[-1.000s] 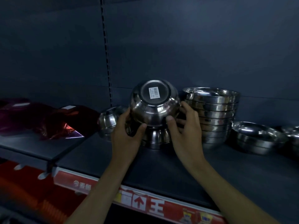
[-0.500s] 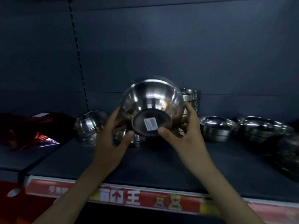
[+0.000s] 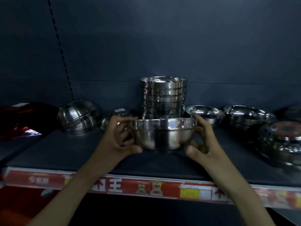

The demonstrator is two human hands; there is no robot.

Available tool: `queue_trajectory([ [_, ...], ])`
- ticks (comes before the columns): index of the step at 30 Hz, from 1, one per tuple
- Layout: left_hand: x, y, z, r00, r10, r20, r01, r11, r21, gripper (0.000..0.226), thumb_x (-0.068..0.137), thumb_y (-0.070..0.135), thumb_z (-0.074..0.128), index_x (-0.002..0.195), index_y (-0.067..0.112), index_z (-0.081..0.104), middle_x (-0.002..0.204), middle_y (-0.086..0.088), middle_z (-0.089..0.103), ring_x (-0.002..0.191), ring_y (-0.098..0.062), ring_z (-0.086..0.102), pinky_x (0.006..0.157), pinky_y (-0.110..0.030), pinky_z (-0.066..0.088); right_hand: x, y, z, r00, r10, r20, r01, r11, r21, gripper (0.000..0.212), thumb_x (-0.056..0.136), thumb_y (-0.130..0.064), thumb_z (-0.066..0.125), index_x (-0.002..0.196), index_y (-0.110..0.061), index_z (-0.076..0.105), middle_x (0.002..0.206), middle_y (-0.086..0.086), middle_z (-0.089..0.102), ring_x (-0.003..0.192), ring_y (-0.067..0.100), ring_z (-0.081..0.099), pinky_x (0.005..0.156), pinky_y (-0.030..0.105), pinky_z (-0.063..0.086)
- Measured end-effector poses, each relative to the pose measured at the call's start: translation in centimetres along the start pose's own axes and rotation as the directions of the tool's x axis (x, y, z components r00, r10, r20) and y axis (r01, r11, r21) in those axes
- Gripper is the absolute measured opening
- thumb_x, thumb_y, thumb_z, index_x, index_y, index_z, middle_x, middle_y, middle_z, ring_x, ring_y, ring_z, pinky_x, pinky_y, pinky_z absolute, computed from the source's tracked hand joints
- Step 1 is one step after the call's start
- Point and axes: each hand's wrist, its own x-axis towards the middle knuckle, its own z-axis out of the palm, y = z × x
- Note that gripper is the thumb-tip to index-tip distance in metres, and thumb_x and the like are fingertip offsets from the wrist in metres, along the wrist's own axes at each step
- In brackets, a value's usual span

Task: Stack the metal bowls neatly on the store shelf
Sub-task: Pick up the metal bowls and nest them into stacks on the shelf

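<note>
Nearest the camera, a red price strip [image 3: 146, 188] with white characters runs along the front edge of the dark shelf [image 3: 65, 154]. Just above and beyond it, both forearms reach in and hold one stainless steel bowl [image 3: 163, 134] upright, mouth up, over the middle of the shelf. Whether its base touches the board cannot be told. The left hand [image 3: 117, 139] grips its left side, thumb low by the base and fingers curled up toward the rim. The right hand [image 3: 206, 141] clasps the right side in the same way. Directly behind the bowl stands a tall stack of nested bowls [image 3: 163, 98], mouths up. To its left sit a small upturned bowl [image 3: 120, 114] with a label on its base and a pile of upside-down bowls [image 3: 78, 118]. To its right are two low stacks of upright bowls [image 3: 206, 112] [image 3: 249, 115], and blurred ones lie at the far right. A dark red package [image 3: 24, 118] lies at the far left, and a grey back panel [image 3: 162, 46] closes the bay.
</note>
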Motion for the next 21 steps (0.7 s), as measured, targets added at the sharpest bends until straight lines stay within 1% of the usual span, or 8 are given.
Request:
queue_trajectory([
  [2,-0.1,-0.1,0.1,0.999,-0.042,0.022,0.041,0.999,0.011,0.073,0.056,-0.001,0.087,0.112,0.011,0.042,0.125,-0.007,0.063,0.111,-0.014,0.063,0.08,-0.023,0.054,0.1,0.0,-0.1,1.0,0.006,-0.012,-0.006,1.0,0.009,0.102,0.054,-0.074,0.079,0.143,-0.05,0.034,0.135,-0.029,0.053,0.121,-0.005,0.059,0.09,0.018,0.052],
  [4,-0.2,0.0,0.2,0.996,-0.084,0.036,0.084,0.996,0.019,0.07,0.053,-0.011,0.078,0.108,0.009,0.039,0.115,-0.001,0.065,0.102,-0.009,0.065,0.074,-0.021,0.054,0.1,0.0,-0.2,1.0,0.014,-0.009,-0.014,1.0,0.006,0.101,0.051,-0.078,0.077,0.139,-0.05,0.037,0.132,-0.031,0.055,0.12,-0.006,0.059,0.091,0.022,0.051],
  [8,-0.2,0.0,-0.1,0.988,-0.131,0.08,0.127,0.99,0.054,0.071,0.051,-0.014,0.077,0.106,0.008,0.039,0.105,0.002,0.068,0.092,-0.003,0.068,0.07,-0.018,0.053,0.1,0.6,-0.7,0.998,0.049,0.05,-0.053,0.995,0.086,0.085,0.058,-0.044,0.086,0.132,-0.046,0.045,0.132,-0.018,0.06,0.119,0.012,0.064,0.096,0.035,0.052],
  [10,-0.3,0.1,-0.4,0.982,-0.152,0.11,0.146,0.987,0.06,0.078,0.048,-0.01,0.086,0.107,0.008,0.04,0.112,-0.002,0.068,0.097,-0.003,0.068,0.073,-0.017,0.054,0.2,0.7,-0.9,0.994,0.07,0.079,-0.079,0.991,0.106,0.079,0.055,-0.032,0.087,0.123,-0.047,0.05,0.129,-0.012,0.062,0.117,0.016,0.065,0.096,0.037,0.051],
  [13,-0.2,0.2,-0.6,0.972,-0.176,0.155,0.168,0.984,0.06,0.092,0.043,0.025,0.098,0.114,0.012,0.041,0.132,0.004,0.063,0.118,-0.011,0.063,0.083,-0.022,0.053,0.4,1.0,-1.3,0.986,0.102,0.134,-0.119,0.984,0.132,0.079,0.053,-0.021,0.089,0.119,-0.042,0.051,0.128,-0.005,0.063,0.114,0.019,0.067,0.089,0.034,0.054],
  [15,-0.2,0.1,-0.8,0.966,-0.199,0.165,0.194,0.98,0.05,0.099,0.042,0.036,0.098,0.119,0.013,0.041,0.14,0.006,0.057,0.127,-0.014,0.057,0.089,-0.025,0.053,0.6,1.2,-1.4,0.978,0.123,0.171,-0.147,0.98,0.132,0.083,0.053,-0.017,0.089,0.123,-0.037,0.048,0.125,-0.003,0.064,0.107,0.019,0.069,0.084,0.029,0.054],
  [17,-0.2,0.1,-0.8,0.958,-0.218,0.186,0.208,0.976,0.071,0.099,0.041,0.033,0.099,0.124,0.023,0.044,0.14,0.008,0.056,0.13,-0.017,0.055,0.091,-0.027,0.053,0.7,1.2,-1.4,0.971,0.145,0.188,-0.17,0.978,0.124,0.09,0.052,-0.015,0.09,0.127,-0.037,0.046,0.124,-0.006,0.064,0.103,0.018,0.069,0.083,0.028,0.054],
  [21,-0.1,0.5,-0.8,0.946,-0.227,0.231,0.211,0.973,0.093,0.106,0.042,0.021,0.098,0.131,0.049,0.047,0.14,0.015,0.054,0.13,-0.015,0.054,0.095,-0.028,0.051,0.9,0.6,-1.3,0.953,0.197,0.229,-0.209,0.978,0.027,0.115,0.051,-0.021,0.093,0.139,-0.059,0.03,0.135,-0.028,0.053,0.125,0.009,0.06,0.101,0.033,0.051],
])
